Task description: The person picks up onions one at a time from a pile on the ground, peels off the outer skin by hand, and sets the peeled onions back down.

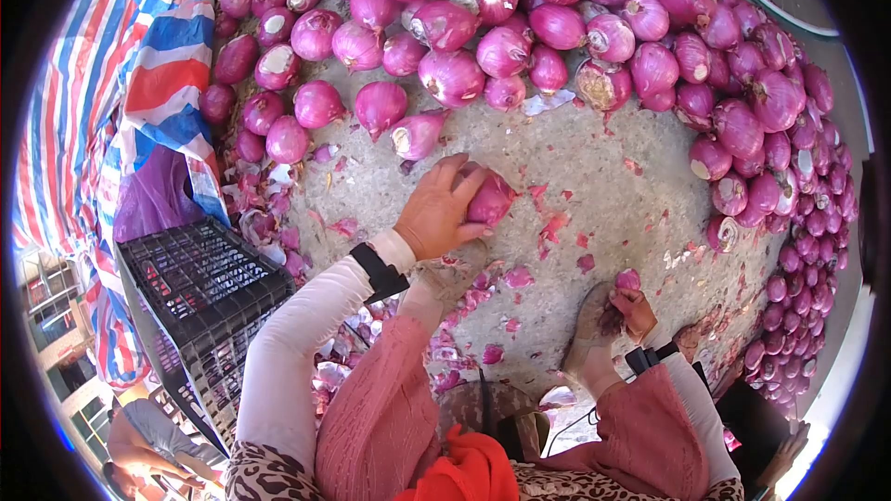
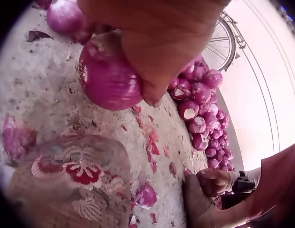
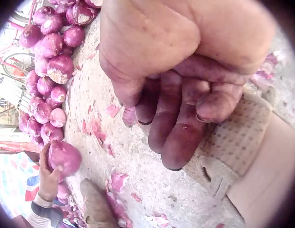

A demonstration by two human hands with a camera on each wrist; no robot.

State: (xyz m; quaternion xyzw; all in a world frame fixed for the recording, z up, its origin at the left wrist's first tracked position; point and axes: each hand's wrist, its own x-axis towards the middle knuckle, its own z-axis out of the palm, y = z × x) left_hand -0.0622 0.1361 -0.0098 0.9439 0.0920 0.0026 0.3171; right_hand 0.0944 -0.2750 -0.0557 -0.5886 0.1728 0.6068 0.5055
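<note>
My left hand (image 1: pixel 440 211) grips a red onion (image 1: pixel 492 199) just above the concrete floor, thumb on the near side and fingers over its far side. The same onion (image 2: pixel 107 76) fills the upper part of the left wrist view, its root end facing left. My right hand (image 1: pixel 636 313) is beside the right shoe, fingers curled in and a scrap of pink onion skin (image 1: pixel 628 279) pinched at the fingertips. In the right wrist view the skin scrap (image 3: pixel 130 116) shows past the thumb tip, partly hidden. Two loose onions (image 1: pixel 419 134) lie beyond my left hand.
A large heap of red onions (image 1: pixel 557 26) curves across the far side and down the right. Shed skins (image 1: pixel 554 225) litter the floor. At left stand a black plastic crate (image 1: pixel 200 264) and striped sheeting (image 1: pixel 167 74). A shoe (image 1: pixel 587 325) is beside the right hand.
</note>
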